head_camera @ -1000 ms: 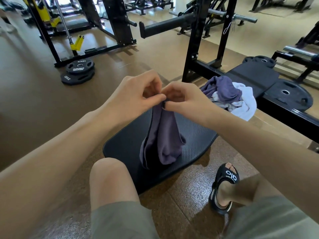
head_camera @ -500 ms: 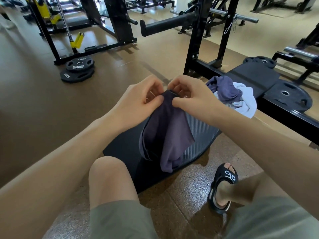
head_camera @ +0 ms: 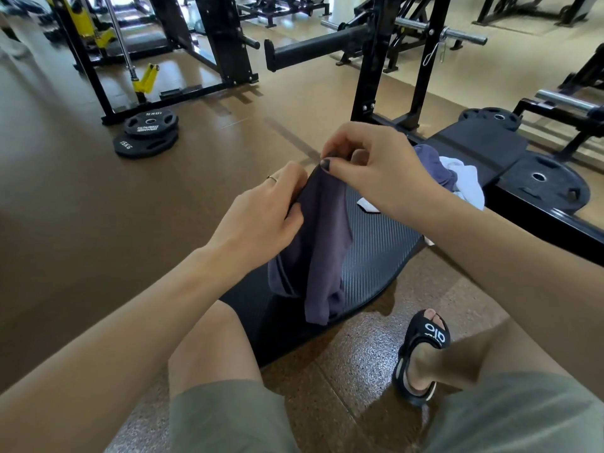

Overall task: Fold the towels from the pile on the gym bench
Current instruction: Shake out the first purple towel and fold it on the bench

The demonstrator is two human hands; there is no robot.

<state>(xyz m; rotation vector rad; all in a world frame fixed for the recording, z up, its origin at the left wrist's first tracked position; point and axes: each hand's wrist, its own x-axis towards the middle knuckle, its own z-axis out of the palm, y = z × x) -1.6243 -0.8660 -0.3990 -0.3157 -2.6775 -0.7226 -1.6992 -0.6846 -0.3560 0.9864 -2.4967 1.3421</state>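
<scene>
Right hand: thumb and forefinger pinched on the top edge of a dark purple towel. Left hand: fingers closed on the same towel's left edge, at 7 o'clock from the right hand; a ring shows on one finger. The towel hangs from both grips, its lower end draped onto the black ribbed gym bench pad. At 3 o'clock from the right hand, the towel pile lies on the pad, purple cloth over white, partly hidden by the right wrist. Bare knees and grey-green shorts fill the foreground. A black sandal rests on the floor at 5 o'clock. Stacked weight plates lie at 10 o'clock, well apart.
</scene>
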